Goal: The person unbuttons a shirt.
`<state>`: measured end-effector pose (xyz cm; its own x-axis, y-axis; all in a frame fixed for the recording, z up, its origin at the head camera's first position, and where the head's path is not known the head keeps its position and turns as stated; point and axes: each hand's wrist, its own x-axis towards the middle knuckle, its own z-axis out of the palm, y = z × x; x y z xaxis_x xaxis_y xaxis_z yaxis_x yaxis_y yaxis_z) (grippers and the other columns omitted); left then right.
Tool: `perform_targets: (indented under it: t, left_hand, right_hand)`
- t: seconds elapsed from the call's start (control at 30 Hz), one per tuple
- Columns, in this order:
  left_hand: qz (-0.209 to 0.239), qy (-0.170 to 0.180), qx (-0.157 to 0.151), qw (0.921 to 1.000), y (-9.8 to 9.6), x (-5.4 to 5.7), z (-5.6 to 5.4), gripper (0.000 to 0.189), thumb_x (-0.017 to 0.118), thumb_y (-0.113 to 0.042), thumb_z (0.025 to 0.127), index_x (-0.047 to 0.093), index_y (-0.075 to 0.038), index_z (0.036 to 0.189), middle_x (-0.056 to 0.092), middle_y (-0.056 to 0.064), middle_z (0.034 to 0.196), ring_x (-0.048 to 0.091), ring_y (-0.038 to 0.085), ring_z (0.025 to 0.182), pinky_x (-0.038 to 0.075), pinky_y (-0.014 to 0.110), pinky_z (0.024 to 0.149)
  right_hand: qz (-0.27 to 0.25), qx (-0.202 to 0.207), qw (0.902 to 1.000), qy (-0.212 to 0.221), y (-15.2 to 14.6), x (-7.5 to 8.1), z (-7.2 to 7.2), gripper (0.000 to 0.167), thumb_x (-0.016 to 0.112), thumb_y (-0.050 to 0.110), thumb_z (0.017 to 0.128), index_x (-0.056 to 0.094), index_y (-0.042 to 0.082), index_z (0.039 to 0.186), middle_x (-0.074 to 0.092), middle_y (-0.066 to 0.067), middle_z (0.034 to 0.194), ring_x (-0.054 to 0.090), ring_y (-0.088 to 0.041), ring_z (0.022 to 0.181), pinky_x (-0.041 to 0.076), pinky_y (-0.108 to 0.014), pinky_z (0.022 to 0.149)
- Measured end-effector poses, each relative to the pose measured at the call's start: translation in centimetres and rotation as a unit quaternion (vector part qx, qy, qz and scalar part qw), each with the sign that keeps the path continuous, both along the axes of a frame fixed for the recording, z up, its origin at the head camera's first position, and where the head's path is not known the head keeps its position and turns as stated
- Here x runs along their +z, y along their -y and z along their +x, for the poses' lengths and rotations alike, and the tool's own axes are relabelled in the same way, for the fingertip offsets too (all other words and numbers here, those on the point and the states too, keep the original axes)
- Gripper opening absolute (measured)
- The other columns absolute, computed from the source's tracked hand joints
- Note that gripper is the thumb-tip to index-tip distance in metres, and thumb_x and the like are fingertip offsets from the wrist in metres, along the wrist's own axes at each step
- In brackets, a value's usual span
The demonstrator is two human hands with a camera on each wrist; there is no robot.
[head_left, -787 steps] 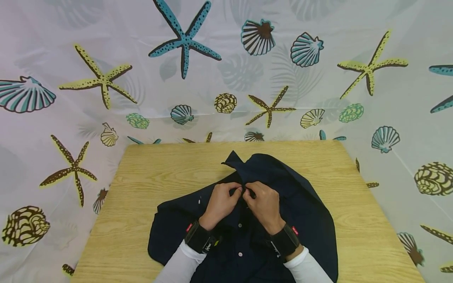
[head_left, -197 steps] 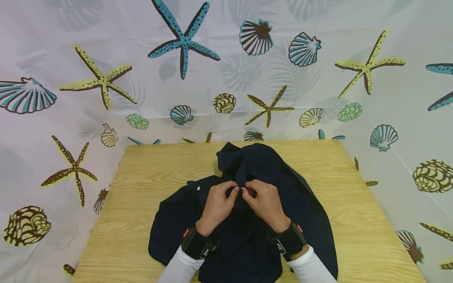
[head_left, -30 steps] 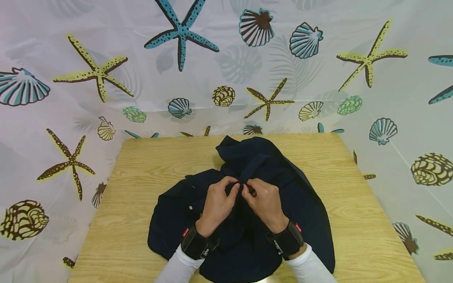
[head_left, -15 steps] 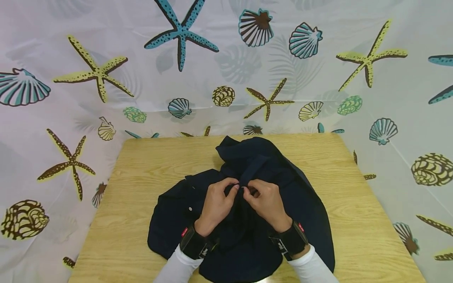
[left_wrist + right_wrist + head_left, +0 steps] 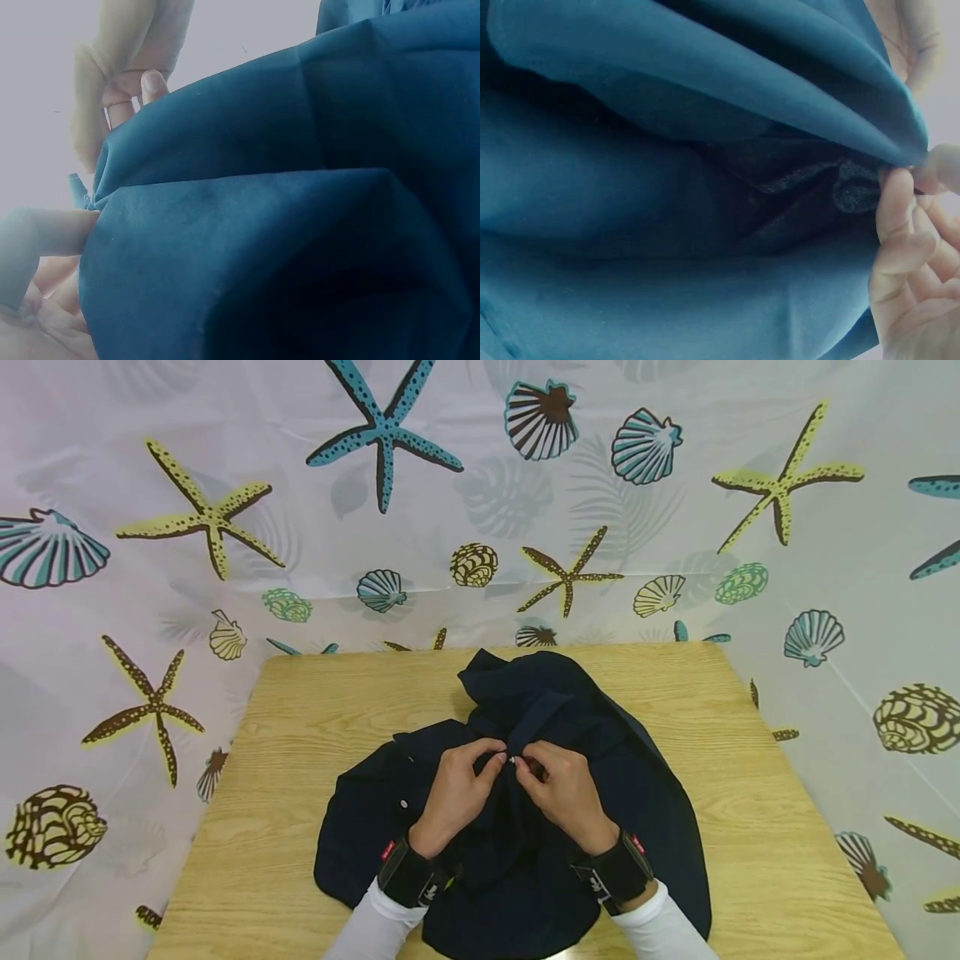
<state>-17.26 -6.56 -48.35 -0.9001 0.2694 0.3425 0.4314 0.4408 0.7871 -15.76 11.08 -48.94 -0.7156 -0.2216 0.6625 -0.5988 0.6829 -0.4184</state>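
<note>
A dark navy button-up shirt [image 5: 652,827] lies bunched on the wooden table. At its middle, my left hand [image 5: 459,789] pinches the cloth between thumb and forefinger. Right beside it, my right hand [image 5: 564,789] pinches the same spot from the other side, fingertips nearly meeting. A small white button [image 5: 513,760] shows between the two sets of fingertips. Farther left on the shirt sits another pale button [image 5: 403,804]. Folds of the shirt [image 5: 217,127] fill much of the left wrist view. In the right wrist view, fingertips hold the gathered fabric [image 5: 667,195] at its right end.
The light wooden table [image 5: 750,793] extends on both sides of the shirt. Behind and beside it hangs a white curtain [image 5: 450,510] printed with starfish and shells. Each wrist wears a black band [image 5: 613,870].
Since the oldest frame, the shirt's front has become bunched and its lower buttons no longer show. Over the last second the hands shift only slightly, and a white button becomes visible between the fingertips.
</note>
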Motion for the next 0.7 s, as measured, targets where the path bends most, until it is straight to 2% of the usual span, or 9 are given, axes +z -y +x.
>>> perform_targets:
  t: [0.2,0.4,0.57,0.7]
  left_hand:
    - [0.011,-0.004,0.016,0.9998,0.04,-0.14,-0.07,0.012,0.068,-0.017,0.093,0.075,-0.010,0.101,0.076,0.005,0.095,0.067,0.013,0.078,0.051,0.025,0.071]
    - [0.017,0.007,0.032,0.9993,-0.09,-0.16,0.07,0.012,0.070,-0.018,0.092,0.074,-0.010,0.098,0.076,0.005,0.094,0.070,0.017,0.089,0.055,0.033,0.078]
    - [0.022,0.002,0.027,0.9994,-0.08,-0.18,0.06,0.012,0.070,-0.018,0.091,0.074,-0.010,0.099,0.076,0.004,0.096,0.070,0.016,0.091,0.055,0.036,0.081]
    - [0.028,-0.022,0.014,0.9993,0.01,-0.21,-0.03,0.011,0.069,-0.017,0.092,0.074,-0.011,0.099,0.075,0.004,0.097,0.069,0.016,0.091,0.055,0.035,0.082]
  right_hand:
    - [-0.014,0.002,0.9999,0.007,0.20,-0.12,-0.03,0.006,0.072,0.006,0.087,0.067,0.008,0.085,0.057,0.001,0.073,0.047,-0.006,0.058,0.039,-0.018,0.053]
    - [-0.007,0.008,0.9999,0.007,0.14,-0.16,-0.14,0.009,0.072,0.005,0.087,0.065,0.010,0.083,0.054,0.002,0.072,0.045,-0.004,0.059,0.038,-0.018,0.054]
    - [-0.001,0.012,0.9997,0.019,-0.05,-0.22,-0.23,0.012,0.068,0.006,0.090,0.060,0.011,0.083,0.049,0.003,0.073,0.042,-0.004,0.059,0.037,-0.018,0.054]
    - [0.002,0.001,0.9995,0.032,-0.05,-0.18,-0.18,0.014,0.064,0.008,0.093,0.056,0.011,0.082,0.045,0.004,0.070,0.040,-0.003,0.057,0.034,-0.018,0.053]
